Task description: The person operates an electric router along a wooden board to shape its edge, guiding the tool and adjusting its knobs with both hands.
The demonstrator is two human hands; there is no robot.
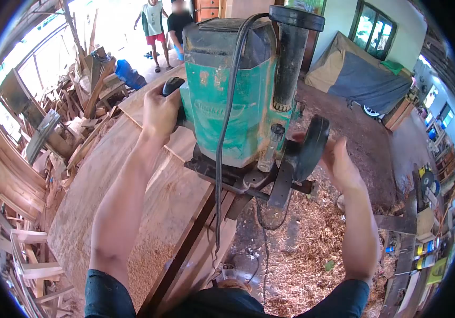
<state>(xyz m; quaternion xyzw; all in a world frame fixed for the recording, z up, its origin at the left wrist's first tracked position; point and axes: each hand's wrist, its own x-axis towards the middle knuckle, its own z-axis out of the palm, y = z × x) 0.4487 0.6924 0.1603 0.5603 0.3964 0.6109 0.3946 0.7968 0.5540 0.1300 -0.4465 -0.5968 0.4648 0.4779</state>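
Note:
A large green power tool (227, 106) with a black top and a black cord stands upright in front of me, its dark metal base over the edge of a wooden workbench (105, 180). My left hand (161, 112) is wrapped round the black handle on the tool's left side. At the right side, my right hand (338, 161) is behind the black knob (315, 143); the knob hides part of its fingers, and whether they grip it is not clear. A dark wooden strip (185, 249) runs along the bench below the base.
Wood shavings (307, 249) cover the floor at right. Scrap wood (95, 85) is piled at left near a blue bag (129, 74). Two people (156, 26) stand at the back. A covered vehicle (360, 74) is at back right. A cable hangs below the tool.

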